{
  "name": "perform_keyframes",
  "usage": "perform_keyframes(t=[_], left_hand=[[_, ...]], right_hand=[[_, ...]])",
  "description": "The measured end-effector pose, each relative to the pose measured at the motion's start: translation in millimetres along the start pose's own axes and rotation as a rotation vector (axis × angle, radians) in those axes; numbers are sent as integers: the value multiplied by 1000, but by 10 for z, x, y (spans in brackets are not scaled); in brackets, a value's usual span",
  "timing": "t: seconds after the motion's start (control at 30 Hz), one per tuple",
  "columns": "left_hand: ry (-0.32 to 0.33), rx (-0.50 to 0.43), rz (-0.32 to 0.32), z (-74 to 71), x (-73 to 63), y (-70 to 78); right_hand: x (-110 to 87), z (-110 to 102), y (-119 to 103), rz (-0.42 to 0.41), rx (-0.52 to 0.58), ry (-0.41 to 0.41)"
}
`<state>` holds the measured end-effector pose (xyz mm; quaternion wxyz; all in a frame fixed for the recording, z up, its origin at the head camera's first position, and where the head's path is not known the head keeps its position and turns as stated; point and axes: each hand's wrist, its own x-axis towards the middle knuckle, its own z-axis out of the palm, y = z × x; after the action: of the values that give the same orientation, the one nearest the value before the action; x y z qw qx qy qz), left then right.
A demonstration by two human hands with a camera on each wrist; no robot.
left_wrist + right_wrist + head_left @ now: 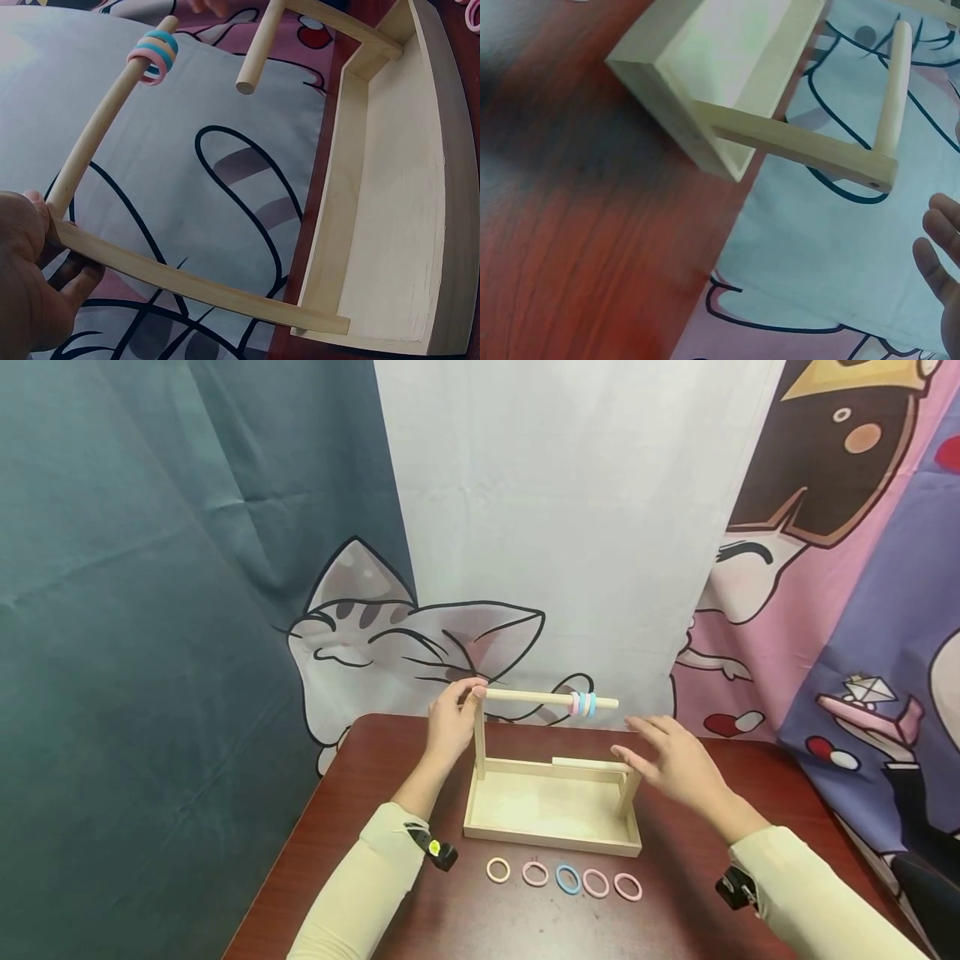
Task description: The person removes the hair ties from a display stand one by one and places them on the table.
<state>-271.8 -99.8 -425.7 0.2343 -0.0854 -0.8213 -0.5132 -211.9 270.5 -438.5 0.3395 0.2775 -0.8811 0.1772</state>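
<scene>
A pale wooden stand point(551, 838) has a tray base with a tall post at its left and a shorter one at its right. My left hand point(453, 717) grips the top of the tall post point(180, 279), where the upper rod point(525, 695) begins. Pink, blue and cream rings point(155, 54) sit together toward that rod's free end. My right hand point(675, 764), fingers spread and holding nothing, is beside the short post point(802, 142) and its lower rod point(896, 90), which bears no rings.
In front of the stand, a row of loose rings lies on the red-brown table point(450, 927): a cream ring point(498, 870), a blue ring point(567, 880) and several pink rings point(627, 887). Behind the table hangs a printed cloth point(577, 527) with a cartoon cat.
</scene>
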Motion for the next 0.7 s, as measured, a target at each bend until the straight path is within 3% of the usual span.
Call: perform_keyframes(t=[0.27,0.53,0.7], left_hand=[[5,2,7,2,-1,-5],[-3,5,-8,3,-8,-3],[0,9,2,5,-15,13]], right_hand=[[180,58,0,87,3,36],[351,168,-58,116,97,-66],[426,237,-59,89,145,-51]])
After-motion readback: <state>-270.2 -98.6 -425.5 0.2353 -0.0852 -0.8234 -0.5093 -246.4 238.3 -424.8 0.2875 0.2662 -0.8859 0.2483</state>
